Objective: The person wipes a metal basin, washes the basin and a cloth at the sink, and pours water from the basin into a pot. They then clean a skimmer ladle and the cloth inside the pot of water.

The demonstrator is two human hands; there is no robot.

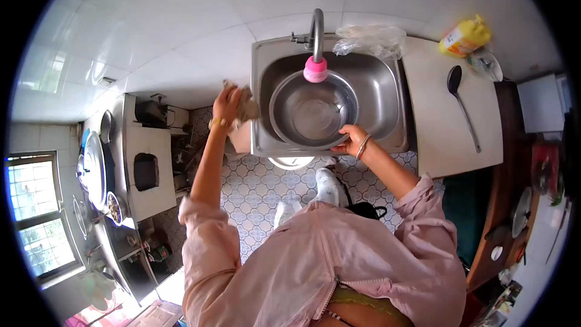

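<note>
A round metal basin (pixel 284 124) sits inside the steel sink (pixel 390 115), under the faucet (pixel 317 36) with its pink nozzle (pixel 315 70). My right hand (pixel 351 138) grips the basin's near rim on the right side. Left of the sink, my left hand (pixel 226 106) is closed on a crumpled brownish cloth (pixel 247 108). The fingers of that hand are partly hidden by the cloth.
On the white counter (pixel 436 127) to the right lie a black ladle (pixel 463 103) and a yellow bottle (pixel 465 37). A clear plastic bag (pixel 370 40) rests behind the sink. Shelves and a large lidded pot (pixel 94 169) stand at left.
</note>
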